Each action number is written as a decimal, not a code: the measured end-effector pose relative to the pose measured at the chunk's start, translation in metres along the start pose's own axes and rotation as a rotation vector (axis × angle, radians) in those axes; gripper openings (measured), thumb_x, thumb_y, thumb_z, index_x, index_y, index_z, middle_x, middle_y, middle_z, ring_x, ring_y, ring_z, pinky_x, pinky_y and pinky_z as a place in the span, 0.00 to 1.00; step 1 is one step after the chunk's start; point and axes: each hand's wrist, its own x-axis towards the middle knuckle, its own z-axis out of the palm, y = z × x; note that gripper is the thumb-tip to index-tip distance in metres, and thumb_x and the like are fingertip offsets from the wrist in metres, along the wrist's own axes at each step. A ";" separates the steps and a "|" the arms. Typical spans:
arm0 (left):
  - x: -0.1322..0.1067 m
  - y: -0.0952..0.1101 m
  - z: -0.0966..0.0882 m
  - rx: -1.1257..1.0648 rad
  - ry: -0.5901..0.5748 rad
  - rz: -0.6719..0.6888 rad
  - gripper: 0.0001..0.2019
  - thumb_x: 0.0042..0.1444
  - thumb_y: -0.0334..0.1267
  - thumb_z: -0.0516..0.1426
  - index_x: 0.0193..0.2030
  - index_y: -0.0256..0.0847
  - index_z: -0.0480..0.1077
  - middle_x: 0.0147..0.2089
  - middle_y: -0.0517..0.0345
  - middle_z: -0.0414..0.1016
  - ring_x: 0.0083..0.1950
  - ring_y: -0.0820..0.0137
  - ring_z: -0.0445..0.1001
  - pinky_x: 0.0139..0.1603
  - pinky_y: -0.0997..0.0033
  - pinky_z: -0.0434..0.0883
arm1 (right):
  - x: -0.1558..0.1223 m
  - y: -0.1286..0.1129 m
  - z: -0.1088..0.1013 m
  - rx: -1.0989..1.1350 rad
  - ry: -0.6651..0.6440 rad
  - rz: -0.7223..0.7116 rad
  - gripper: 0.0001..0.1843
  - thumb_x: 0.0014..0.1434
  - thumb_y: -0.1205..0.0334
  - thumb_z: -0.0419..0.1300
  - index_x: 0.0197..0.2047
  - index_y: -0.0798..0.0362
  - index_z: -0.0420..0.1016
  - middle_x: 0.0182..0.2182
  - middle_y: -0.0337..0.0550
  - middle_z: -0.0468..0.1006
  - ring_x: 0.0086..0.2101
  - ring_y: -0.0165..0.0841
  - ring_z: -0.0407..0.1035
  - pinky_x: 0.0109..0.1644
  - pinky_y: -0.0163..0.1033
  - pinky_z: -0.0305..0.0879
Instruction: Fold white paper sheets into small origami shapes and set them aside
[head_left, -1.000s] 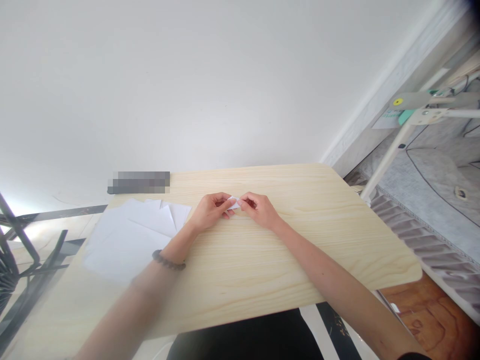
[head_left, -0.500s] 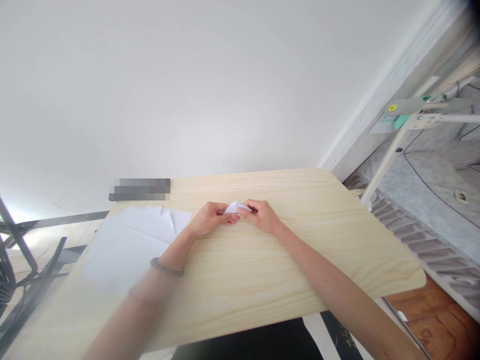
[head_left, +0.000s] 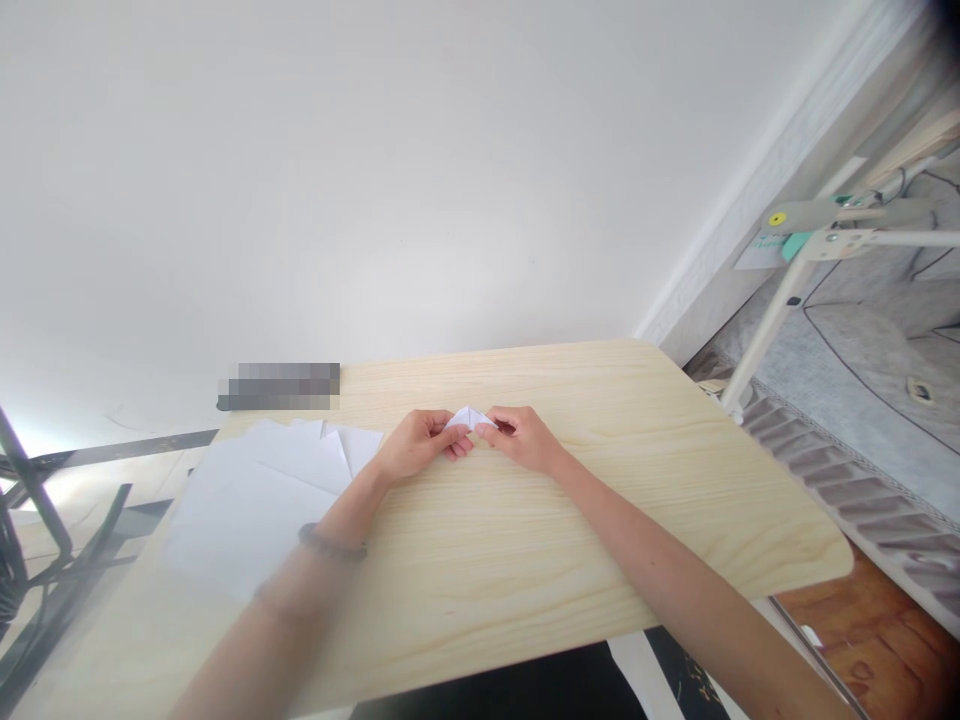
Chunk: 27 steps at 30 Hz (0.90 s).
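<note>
A small piece of folded white paper (head_left: 470, 416) is held up between my two hands above the table. It has a peaked, triangular top with a crease down its middle. My left hand (head_left: 424, 441) pinches its left corner between thumb and fingers. On the opposite corner, my right hand (head_left: 519, 436) grips with the thumb in front and the fingers curled behind. The thumbs cover the lower part of the fold. A dark beaded bracelet (head_left: 330, 543) circles my left wrist.
Loose white sheets (head_left: 247, 500) lie spread on the left of the wooden table (head_left: 480, 590). A dark pixelated object (head_left: 281, 387) sits at the back left edge, against the white wall (head_left: 450, 180). A white metal frame (head_left: 772, 330) stands to the right, near a grey sofa (head_left: 885, 380).
The folded paper now faces me more evenly, its middle crease showing between the thumbs. My right thumb has shifted slightly on it. The view has tilted a little.
</note>
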 end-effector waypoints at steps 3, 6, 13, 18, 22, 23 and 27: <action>-0.001 0.001 0.001 -0.015 0.001 -0.009 0.17 0.52 0.47 0.53 0.35 0.32 0.70 0.32 0.50 0.75 0.33 0.68 0.73 0.37 0.68 0.71 | 0.000 -0.001 -0.002 0.013 -0.015 -0.012 0.16 0.56 0.56 0.49 0.22 0.56 0.64 0.19 0.35 0.63 0.21 0.23 0.52 0.25 0.31 0.48; -0.001 0.002 0.000 -0.057 -0.010 -0.024 0.17 0.52 0.47 0.54 0.36 0.32 0.70 0.33 0.49 0.76 0.33 0.68 0.74 0.37 0.67 0.71 | 0.000 0.000 -0.002 0.056 -0.032 0.019 0.16 0.55 0.55 0.50 0.22 0.56 0.64 0.18 0.34 0.62 0.20 0.23 0.52 0.24 0.30 0.48; -0.002 0.004 0.002 -0.052 0.000 -0.024 0.16 0.52 0.46 0.53 0.36 0.33 0.69 0.33 0.50 0.75 0.32 0.70 0.73 0.35 0.69 0.71 | 0.000 0.002 0.001 0.110 -0.094 0.070 0.14 0.54 0.55 0.51 0.24 0.56 0.65 0.19 0.35 0.63 0.20 0.23 0.53 0.23 0.30 0.49; -0.003 0.006 0.005 0.054 -0.008 -0.008 0.13 0.52 0.44 0.53 0.33 0.34 0.70 0.31 0.53 0.75 0.31 0.71 0.72 0.35 0.72 0.70 | 0.000 0.003 0.003 0.059 -0.089 0.042 0.12 0.53 0.59 0.52 0.22 0.56 0.64 0.18 0.34 0.61 0.20 0.22 0.51 0.23 0.30 0.48; -0.003 0.007 0.006 0.119 -0.003 0.005 0.13 0.53 0.44 0.53 0.31 0.35 0.69 0.30 0.54 0.75 0.30 0.71 0.72 0.33 0.73 0.69 | 0.000 0.001 0.003 0.037 -0.069 0.001 0.11 0.52 0.61 0.52 0.21 0.56 0.64 0.17 0.33 0.60 0.20 0.22 0.51 0.23 0.30 0.47; -0.003 0.007 0.006 0.120 -0.004 0.006 0.13 0.53 0.44 0.53 0.31 0.35 0.69 0.30 0.54 0.75 0.30 0.71 0.72 0.33 0.73 0.69 | 0.000 0.001 0.003 0.039 -0.067 -0.004 0.11 0.52 0.62 0.52 0.21 0.56 0.64 0.17 0.33 0.60 0.20 0.22 0.51 0.23 0.30 0.47; -0.003 0.007 0.004 0.070 -0.014 -0.002 0.13 0.52 0.45 0.54 0.32 0.34 0.69 0.30 0.53 0.75 0.30 0.72 0.72 0.33 0.73 0.69 | 0.000 -0.001 0.001 0.095 -0.108 0.033 0.10 0.53 0.61 0.51 0.23 0.57 0.66 0.18 0.34 0.64 0.20 0.22 0.52 0.23 0.29 0.48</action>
